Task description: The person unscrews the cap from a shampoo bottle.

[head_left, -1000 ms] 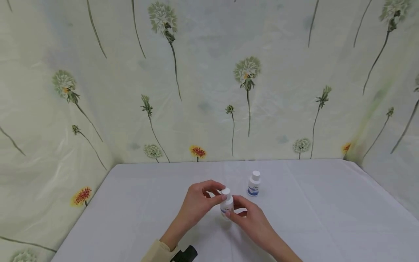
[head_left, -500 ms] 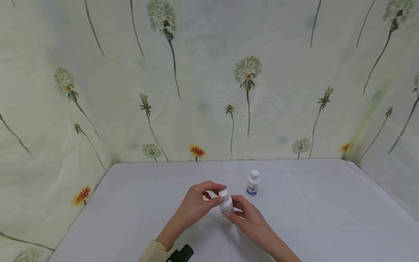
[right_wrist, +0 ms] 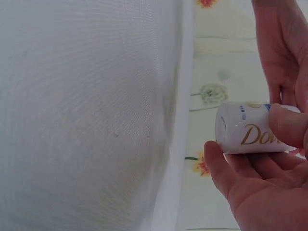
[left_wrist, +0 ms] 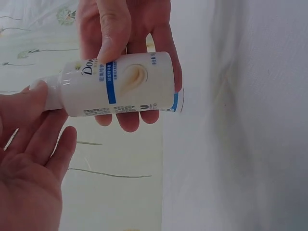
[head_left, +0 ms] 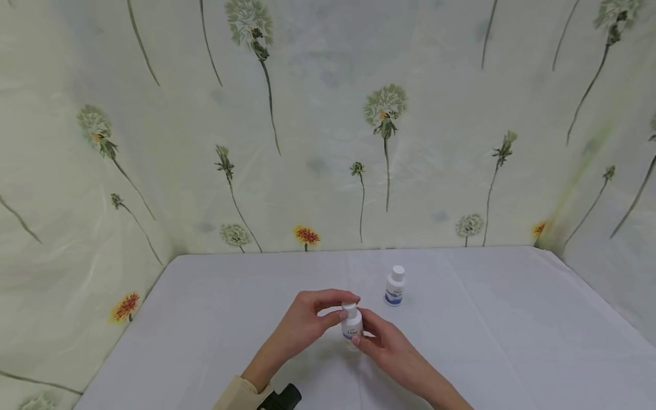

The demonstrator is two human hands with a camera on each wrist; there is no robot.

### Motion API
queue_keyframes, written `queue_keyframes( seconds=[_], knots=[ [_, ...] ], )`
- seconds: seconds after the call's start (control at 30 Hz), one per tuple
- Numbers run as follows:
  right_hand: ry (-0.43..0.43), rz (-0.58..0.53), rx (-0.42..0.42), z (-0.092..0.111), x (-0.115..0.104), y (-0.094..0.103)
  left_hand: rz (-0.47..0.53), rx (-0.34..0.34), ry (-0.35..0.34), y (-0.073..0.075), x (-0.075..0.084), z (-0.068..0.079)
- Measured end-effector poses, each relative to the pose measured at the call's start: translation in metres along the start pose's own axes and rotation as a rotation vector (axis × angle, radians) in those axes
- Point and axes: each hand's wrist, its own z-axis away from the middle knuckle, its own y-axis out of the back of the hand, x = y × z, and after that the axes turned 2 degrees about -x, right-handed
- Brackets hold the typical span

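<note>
Held bottle [head_left: 352, 328]: cap [head_left: 350, 311] partly covered by left fingers [head_left: 333, 295]; fine print (left wrist view) too blurred to read. Second bottle [head_left: 394, 287]: lettering too small. Right forearm [head_left: 438, 390] cut off below.

White bottle [left_wrist: 137, 84] with blue band [left_wrist: 111, 84], pale dandelion-patterned backdrop [head_left: 318, 102]

Hands [head_left: 303, 316] [head_left: 390, 345] gripping bottle [head_left: 351, 327], apparently similar bottle [head_left: 394, 289] behind

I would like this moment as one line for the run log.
left hand: pinches cap | right hand: grips Dove bottle below cap | second white bottle: upright on tablecloth
</note>
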Motion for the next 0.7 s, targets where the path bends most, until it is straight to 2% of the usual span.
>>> queue_keyframes(
  seconds=[0.2,0.37,0.53,0.6,0.7],
  knots=[
    [0.040,0.081,0.031,0.003,0.003,-0.002,0.018,0.037,0.031,0.000,-0.001,0.002],
    [0.069,0.209,0.110,0.007,0.003,-0.005,-0.019,0.091,0.072,-0.003,-0.001,0.004],
    [0.097,0.330,0.210,0.009,0.000,-0.007,-0.041,0.173,0.130,-0.005,-0.001,0.005],
    [0.088,0.369,0.247,0.010,-0.003,-0.007,-0.047,0.192,0.144,-0.006,-0.001,0.005],
    [0.048,0.384,0.272,0.010,-0.007,-0.007,-0.042,0.183,0.136,-0.005,0.000,0.006]
  ],
)
